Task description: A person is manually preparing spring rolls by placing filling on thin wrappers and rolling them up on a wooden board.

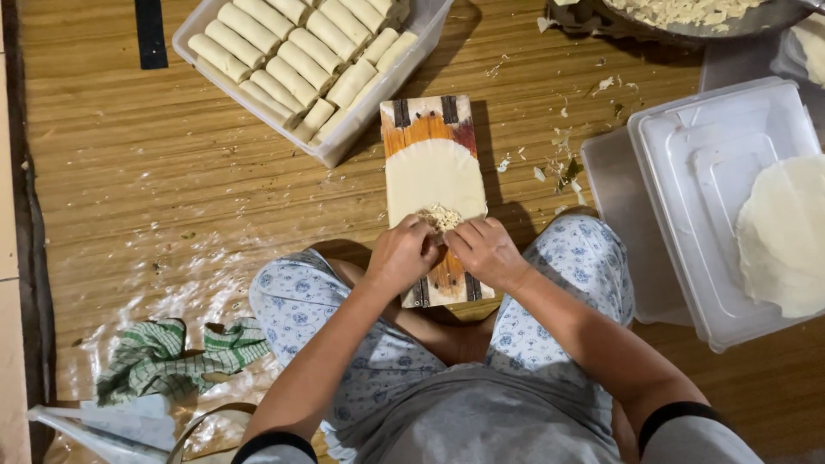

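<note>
A round pale wrapper (434, 176) lies on a small wooden board (427, 120) on the floor in front of my crossed legs. A heap of shredded filling (440, 216) sits at the wrapper's near edge. My left hand (402, 254) and my right hand (487, 251) meet at that edge, fingers curled on the wrapper and pressing around the filling. The wrapper's near rim is hidden under my fingers.
A clear plastic tub (339, 146) holding several finished rolls stands at the far left. An upturned container lid (696, 172) with a stack of round wrappers (786, 232) is at the right. A bowl of filling (687, 13) sits top right. A green checked cloth (172, 357) lies near left.
</note>
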